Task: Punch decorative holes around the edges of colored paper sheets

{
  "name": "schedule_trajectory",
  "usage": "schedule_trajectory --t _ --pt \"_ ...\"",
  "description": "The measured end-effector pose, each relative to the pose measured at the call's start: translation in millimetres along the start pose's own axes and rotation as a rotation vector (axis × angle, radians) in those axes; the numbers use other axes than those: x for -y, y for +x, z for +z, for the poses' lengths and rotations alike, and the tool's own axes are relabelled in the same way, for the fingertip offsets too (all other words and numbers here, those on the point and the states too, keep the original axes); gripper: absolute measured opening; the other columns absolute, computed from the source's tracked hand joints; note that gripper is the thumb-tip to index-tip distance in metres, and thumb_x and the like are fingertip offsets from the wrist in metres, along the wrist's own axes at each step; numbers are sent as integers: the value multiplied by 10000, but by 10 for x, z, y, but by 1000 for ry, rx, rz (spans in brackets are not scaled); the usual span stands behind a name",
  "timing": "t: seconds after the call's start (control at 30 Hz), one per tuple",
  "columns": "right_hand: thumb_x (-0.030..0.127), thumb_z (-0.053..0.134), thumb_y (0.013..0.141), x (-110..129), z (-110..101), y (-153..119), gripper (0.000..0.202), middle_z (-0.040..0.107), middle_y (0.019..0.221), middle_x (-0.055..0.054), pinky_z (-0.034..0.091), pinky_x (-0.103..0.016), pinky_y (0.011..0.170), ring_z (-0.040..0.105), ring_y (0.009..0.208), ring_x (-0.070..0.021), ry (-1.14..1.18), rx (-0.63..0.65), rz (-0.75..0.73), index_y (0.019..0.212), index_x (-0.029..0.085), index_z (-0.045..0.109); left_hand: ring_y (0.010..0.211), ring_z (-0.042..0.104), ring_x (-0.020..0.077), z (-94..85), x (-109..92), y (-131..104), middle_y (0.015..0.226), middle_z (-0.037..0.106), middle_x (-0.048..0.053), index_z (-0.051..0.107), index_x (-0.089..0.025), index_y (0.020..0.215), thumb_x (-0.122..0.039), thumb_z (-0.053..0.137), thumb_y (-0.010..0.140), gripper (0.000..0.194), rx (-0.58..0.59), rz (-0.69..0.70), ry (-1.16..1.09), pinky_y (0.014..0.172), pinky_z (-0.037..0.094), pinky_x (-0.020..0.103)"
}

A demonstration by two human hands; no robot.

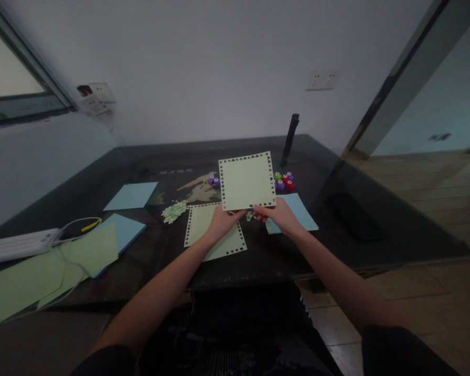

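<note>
Pale-green card [247, 181] stands above L grip [221, 220] & R grip [281, 212], both clasping btm edge.

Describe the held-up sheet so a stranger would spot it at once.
Find the dark table by the pale wall. Above its middle, the left hand and right hand hold a pale sheet by its lower edge. It has a dark-patterned border, as does the flat sheet below, but only this one is held up.

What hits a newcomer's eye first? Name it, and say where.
First, the pale card with the dark-patterned border, held over the table by the left hand and right hand. Next, the small red, green and purple toys by its right edge; then the pale bits heaped to its left.
</note>
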State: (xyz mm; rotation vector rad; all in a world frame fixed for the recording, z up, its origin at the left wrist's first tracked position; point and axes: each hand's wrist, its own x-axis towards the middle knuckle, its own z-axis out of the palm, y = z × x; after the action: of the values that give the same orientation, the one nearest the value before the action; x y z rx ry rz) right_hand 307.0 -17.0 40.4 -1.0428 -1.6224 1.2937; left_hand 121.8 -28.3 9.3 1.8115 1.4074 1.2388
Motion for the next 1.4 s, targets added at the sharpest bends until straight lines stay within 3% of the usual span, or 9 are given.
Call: schedule_trajectory --t 0.2,0.37,0.47,0.57,0.7,0.77,0.93,1.13,1.4 --pt "327 660 697 24 -17 2 209 652 654 -83 445 -275 484 559 532 -139 25 -24 -3 679 121 629 701 621 150 123 117 -4 821 710 55 690 -170 860 -213 581 788 138 157 58 268 697 476 287" --pt "344 671 683 22 -27 7 214 652 646 -73 451 -279 493 559 526 -139 8 -23 3 678 135 623 726 623 151 139 102 1 877 713 43 694 -199 919 -201 569 798 174 211 66 298 719 473 287" --pt "356 661 698 11 -43 9 216 658 662 -76 456 -285 505 565 537 -143 -4 -21 -11 688 143 625 719 615 154 94 74 30 868 713 51 697 -184 902 -153 575 772 181 160 66 212 733 477 297" --pt "363 649 714 25 -68 4 225 659 668 -77 451 -281 505 562 532 -138 -18 -25 -35 681 142 624 729 612 168 15 59 81 837 708 57 692 -155 842 -163 595 740 140 31 8 42 740 483 311" --pt "357 646 717 75 -102 -9 228 652 639 -65 439 -259 491 540 506 -117 -53 -42 -29 656 139 615 705 612 161 -103 27 128 803 685 54 658 -137 857 -379 489 830 296 -113 -149 -401 683 493 293" --pt "348 642 719 84 -109 -14 223 643 612 -56 431 -253 482 529 494 -111 -75 -47 -21 648 139 614 666 597 141 -153 -8 131 777 669 44 645 -138 862 -463 447 843 381 -149 -174 -495 669 485 274" --pt "327 651 714 52 -117 -8 197 640 604 -49 427 -262 473 543 503 -124 -113 -30 -9 636 152 609 600 531 106 -233 -80 126 646 596 -8 611 -140 720 -397 637 721 258 -153 -121 -302 597 422 216" --pt "399 685 670 6 -251 63 298 662 721 -42 449 -265 495 579 579 -142 -17 -172 -62 836 160 621 578 503 102 -260 -109 129 616 563 -13 601 -139 693 -371 598 746 237 -133 -91 -212 568 395 219" --pt "395 713 618 31 -637 38 322 671 749 -54 478 -309 628 599 650 -160 -5 -341 -126 823 154 651 551 518 113 -223 -420 68 552 526 -24 575 -149 635 -343 553 779 243 -16 -34 -74 572 420 230"
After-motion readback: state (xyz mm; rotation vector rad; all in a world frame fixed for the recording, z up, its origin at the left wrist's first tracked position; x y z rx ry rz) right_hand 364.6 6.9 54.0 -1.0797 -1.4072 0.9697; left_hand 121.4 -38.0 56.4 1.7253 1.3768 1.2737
